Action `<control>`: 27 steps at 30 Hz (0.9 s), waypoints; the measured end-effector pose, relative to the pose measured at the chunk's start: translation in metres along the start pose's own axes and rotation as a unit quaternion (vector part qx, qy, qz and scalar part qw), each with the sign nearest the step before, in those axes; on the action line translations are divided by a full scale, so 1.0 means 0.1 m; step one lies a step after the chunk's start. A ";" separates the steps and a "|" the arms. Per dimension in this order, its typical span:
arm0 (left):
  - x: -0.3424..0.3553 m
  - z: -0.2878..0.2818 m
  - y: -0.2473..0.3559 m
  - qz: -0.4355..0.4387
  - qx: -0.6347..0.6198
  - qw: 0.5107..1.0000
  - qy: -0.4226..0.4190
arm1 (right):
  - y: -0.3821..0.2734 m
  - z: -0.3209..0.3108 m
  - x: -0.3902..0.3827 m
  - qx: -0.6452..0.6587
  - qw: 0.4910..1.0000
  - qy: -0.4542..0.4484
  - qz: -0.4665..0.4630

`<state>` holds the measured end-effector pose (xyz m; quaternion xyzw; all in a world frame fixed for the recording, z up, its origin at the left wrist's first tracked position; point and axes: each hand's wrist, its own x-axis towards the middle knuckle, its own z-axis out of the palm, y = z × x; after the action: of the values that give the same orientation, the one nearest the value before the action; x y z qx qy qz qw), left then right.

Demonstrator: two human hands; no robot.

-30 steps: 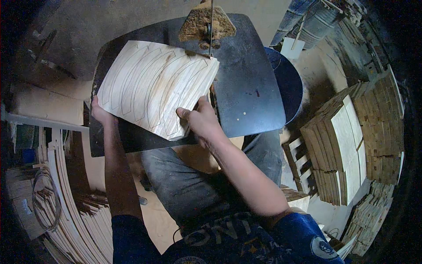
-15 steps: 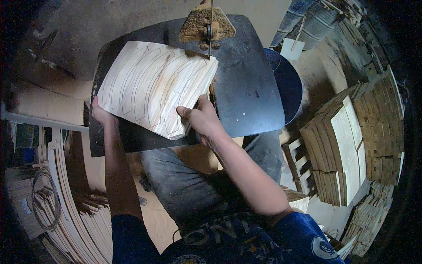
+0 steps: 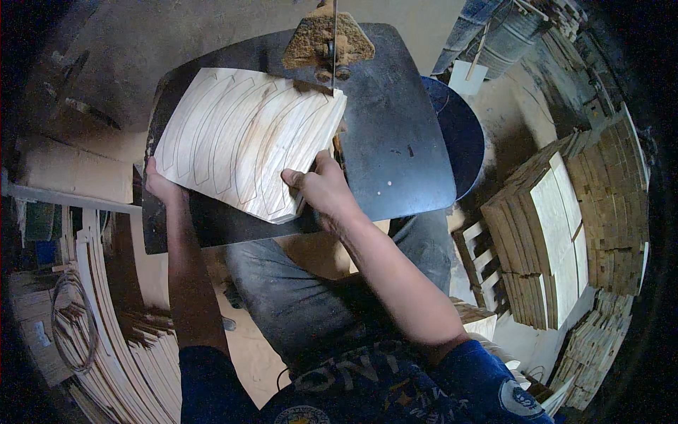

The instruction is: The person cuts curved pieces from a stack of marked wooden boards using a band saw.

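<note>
Dusty tan floor (image 3: 251, 350) under black table (image 3: 402, 152). Blue-grey drums (image 3: 515, 53) past table's far right corner. Stacked boards (image 3: 519, 233) right of table, long wood strips (image 3: 152, 367) near left. Light glare on table's right half.

Pale lettering (image 3: 347, 376) across dark shirt (image 3: 353, 408), round emblem (image 3: 520, 397) on right sleeve (image 3: 462, 371)

"Where could the right hand (image 3: 326, 194) pass?"
"Rightward of its fingers (image 3: 325, 162), over the black tabletop (image 3: 402, 141)."
"And what stands in the way?"
"2 obstacles ahead of those fingers: the blade (image 3: 334, 83) and its guide (image 3: 304, 51); leftward, the marked wood (image 3: 236, 141)."
</note>
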<state>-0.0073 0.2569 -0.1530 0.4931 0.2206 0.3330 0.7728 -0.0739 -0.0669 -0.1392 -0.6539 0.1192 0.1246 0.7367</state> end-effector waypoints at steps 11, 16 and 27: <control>0.04 -0.04 -0.03 -0.004 -0.005 1.000 -0.002 | 0.06 0.00 0.06 -0.008 1.000 -0.007 -0.017; -0.02 0.01 0.01 0.010 0.006 1.000 0.000 | -0.01 -0.01 0.03 -0.003 1.000 -0.001 -0.010; 0.02 -0.03 -0.03 -0.011 -0.019 1.000 -0.008 | -0.16 -0.04 -0.03 -0.003 1.000 -0.014 0.003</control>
<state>-0.0071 0.2591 -0.1567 0.4782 0.2136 0.3247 0.7876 -0.0710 -0.0723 -0.1239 -0.6541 0.1108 0.1366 0.7356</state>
